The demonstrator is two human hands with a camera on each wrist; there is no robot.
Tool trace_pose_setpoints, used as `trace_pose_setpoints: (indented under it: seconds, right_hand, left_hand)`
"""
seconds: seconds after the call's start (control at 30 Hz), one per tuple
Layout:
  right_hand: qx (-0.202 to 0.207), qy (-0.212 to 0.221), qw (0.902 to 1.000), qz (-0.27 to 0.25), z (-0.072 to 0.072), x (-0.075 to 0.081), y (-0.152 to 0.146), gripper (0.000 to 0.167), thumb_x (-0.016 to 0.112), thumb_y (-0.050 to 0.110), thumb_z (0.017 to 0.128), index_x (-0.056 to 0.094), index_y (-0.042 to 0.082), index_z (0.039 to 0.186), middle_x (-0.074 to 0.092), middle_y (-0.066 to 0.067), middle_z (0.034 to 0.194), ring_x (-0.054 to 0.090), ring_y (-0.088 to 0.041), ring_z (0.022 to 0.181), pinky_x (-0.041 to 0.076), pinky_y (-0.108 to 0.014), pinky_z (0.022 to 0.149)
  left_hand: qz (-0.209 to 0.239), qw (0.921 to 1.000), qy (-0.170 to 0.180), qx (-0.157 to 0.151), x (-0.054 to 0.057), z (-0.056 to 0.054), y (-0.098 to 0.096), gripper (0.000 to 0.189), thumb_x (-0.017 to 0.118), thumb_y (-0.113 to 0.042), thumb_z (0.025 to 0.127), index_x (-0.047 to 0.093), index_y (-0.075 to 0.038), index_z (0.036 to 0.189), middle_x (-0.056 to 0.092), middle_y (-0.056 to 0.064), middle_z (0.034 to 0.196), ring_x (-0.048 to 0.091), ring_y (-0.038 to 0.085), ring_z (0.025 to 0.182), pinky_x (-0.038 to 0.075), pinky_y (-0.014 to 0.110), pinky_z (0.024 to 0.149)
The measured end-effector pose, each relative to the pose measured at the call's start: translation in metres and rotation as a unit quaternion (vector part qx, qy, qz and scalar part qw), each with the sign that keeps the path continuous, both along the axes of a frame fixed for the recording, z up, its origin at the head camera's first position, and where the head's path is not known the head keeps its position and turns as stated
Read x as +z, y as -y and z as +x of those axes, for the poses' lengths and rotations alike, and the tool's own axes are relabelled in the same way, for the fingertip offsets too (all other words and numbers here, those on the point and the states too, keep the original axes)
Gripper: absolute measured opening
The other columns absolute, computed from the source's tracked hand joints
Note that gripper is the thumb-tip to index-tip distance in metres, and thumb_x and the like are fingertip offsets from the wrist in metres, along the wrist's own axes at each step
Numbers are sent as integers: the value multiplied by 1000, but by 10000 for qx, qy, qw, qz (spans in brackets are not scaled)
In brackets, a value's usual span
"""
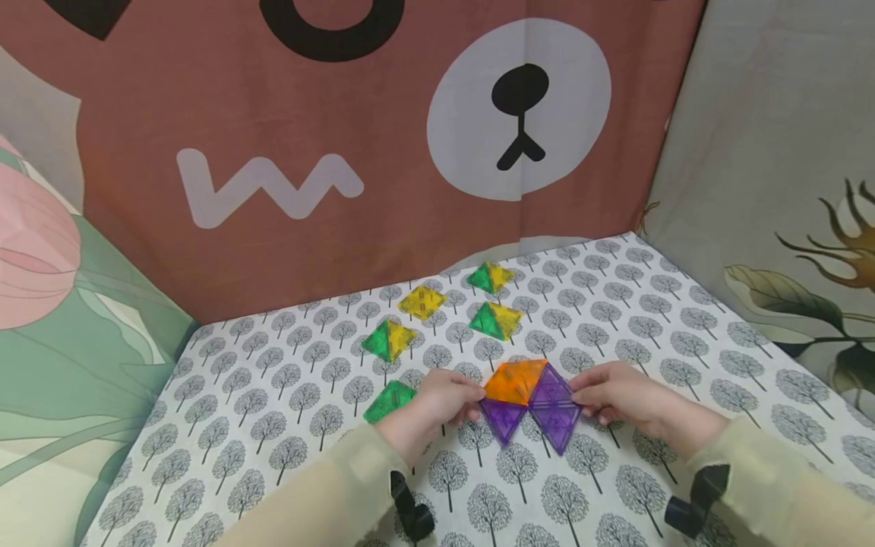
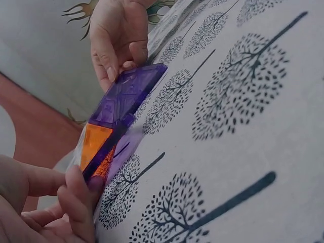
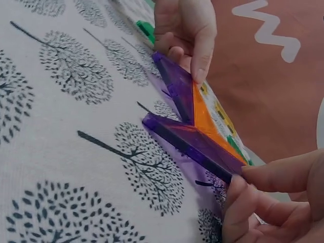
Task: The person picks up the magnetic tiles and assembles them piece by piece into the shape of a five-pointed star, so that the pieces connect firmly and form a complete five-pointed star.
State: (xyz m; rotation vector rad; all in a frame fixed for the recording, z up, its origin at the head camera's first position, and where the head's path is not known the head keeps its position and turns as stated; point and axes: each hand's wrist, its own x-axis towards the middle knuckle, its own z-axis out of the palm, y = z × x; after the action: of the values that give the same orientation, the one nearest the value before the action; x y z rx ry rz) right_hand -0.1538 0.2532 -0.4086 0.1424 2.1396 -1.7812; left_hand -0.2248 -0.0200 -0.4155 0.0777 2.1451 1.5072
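Pinching joined tiles (image 1: 516, 384) with left hand (image 1: 444, 397) and right hand (image 1: 620, 392), I'm apparently shaping them, likely needing even folding next.

— How was the counter (image 1: 205, 433) covered?
— In white, printed with dark trees (image 1: 488, 507).
— And behind it?
— A reddish-brown drape (image 1: 383, 129) was hung, marked with a pale muzzle (image 1: 465, 137); plant patterns were displayed on the left drape (image 1: 41, 251) and right drape (image 1: 766, 114).

Inscriptions, labels, brands, numbers, signs: 0 legible. Tiles (image 1: 516, 382), tree-print cloth (image 1: 222, 399), reddish-brown backdrop (image 1: 383, 243): 0 readable characters on each.
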Motion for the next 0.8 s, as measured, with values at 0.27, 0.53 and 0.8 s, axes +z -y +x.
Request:
trace_pose_setpoints:
  seconds: [0.27, 0.53, 0.8]
  right_hand:
    - [-73, 149, 9996, -207, 3, -3, 5, 36, 58, 3, 94, 48, -14, 124, 66, -18, 82, 67, -23, 67, 60, -35, 61]
    - [-512, 205, 9984, -114, 3, -7, 9, 41, 57, -1, 94, 44, -17, 130, 63, -21, 87, 67, -26, 70, 61, -38, 67]
    - [-714, 141, 9971, -206, 3, -8, 13, 39, 55, -2, 95, 45, -17, 129, 64, -20, 85, 66, -24, 67, 61, -38, 66]
  left_hand:
    - [403, 9985, 350, 96, -2, -1, -2, 11, 67, -2, 91, 69, 3, 101, 71, 15, 78, 69, 16, 62, 58, 25, 55]
    - [805, 9946, 583, 283, -3, 0, -2, 13, 65, 1, 91, 67, 5, 103, 71, 18, 81, 71, 20, 66, 60, 30, 60]
    - [916, 9929, 583, 479, -3, 3, 0, 13, 66, 3, 90, 68, 4, 102, 71, 18, 82, 70, 19, 65, 60, 31, 62]
